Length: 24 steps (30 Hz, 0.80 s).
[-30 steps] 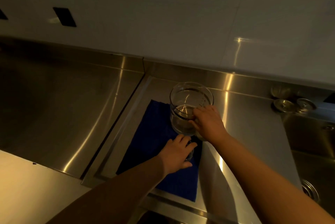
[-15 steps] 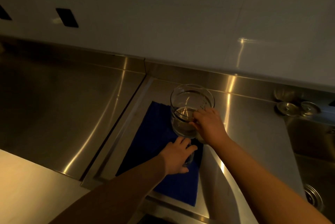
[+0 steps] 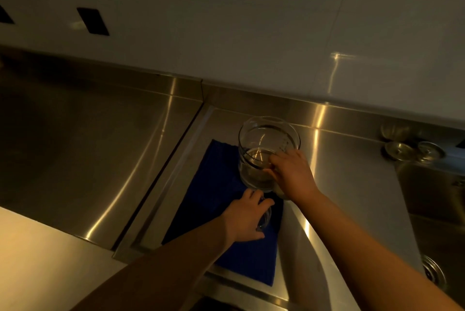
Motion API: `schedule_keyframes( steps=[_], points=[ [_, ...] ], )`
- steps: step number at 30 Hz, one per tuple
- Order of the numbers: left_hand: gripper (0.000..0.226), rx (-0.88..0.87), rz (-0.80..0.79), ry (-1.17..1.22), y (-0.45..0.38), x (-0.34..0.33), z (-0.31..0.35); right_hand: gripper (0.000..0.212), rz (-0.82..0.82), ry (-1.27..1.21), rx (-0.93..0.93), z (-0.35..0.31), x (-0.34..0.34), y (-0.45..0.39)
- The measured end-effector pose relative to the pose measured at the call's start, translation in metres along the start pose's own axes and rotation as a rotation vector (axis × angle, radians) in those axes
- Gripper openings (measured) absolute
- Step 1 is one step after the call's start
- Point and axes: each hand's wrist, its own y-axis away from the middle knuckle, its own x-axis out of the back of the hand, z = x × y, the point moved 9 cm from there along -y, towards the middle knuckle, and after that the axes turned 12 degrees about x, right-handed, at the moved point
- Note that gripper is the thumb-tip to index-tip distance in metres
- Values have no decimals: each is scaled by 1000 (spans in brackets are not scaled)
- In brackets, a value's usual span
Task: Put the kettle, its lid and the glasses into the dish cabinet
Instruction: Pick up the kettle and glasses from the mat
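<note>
A stainless steel worktop [image 3: 83, 149] runs along the pale tiled wall [image 3: 226, 28], with a raised steel upstand at its back edge. Its right section is a recessed drainer [image 3: 352, 185], and a sink basin [image 3: 437, 222] drops away at the far right edge, its round drain showing low down. A dark blue cloth [image 3: 216, 205] lies on the drainer's left half, reaching from near the back edge toward the front edge.

The clear glass kettle [image 3: 266, 144] stands upright on the far right corner of the cloth, open at the top with no lid on it, a small spout at its back rim. The right hand [image 3: 292, 172] grips the kettle's near right side, fingers curled against the glass; what exactly they close around is hidden by the hand itself.

The left hand [image 3: 247, 217] rests over a small glass [image 3: 265, 218] on the cloth, just in front of the kettle, fingers curled around its top and side. Only the glass's right edge shows past the fingers.

Two small round metal pieces [image 3: 412, 151] sit at the drainer's back right corner, beside the sink. Two dark rectangular sockets [image 3: 93, 21] are set in the wall at upper left.
</note>
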Motion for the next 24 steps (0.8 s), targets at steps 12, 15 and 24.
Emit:
schedule_keyframes(
  steps=[12, 15, 24],
  points=[
    [78, 36, 58, 49, 18, 12, -31, 11, -65, -126, 84, -7, -10, -12],
    [78, 84, 89, 51, 29, 17, -60, 12, -54, -120, 160, -25, -7, -23],
    [84, 236, 180, 69, 78, 46, -167, 25, -67, -103, 302, -114, -16, -89]
  ],
)
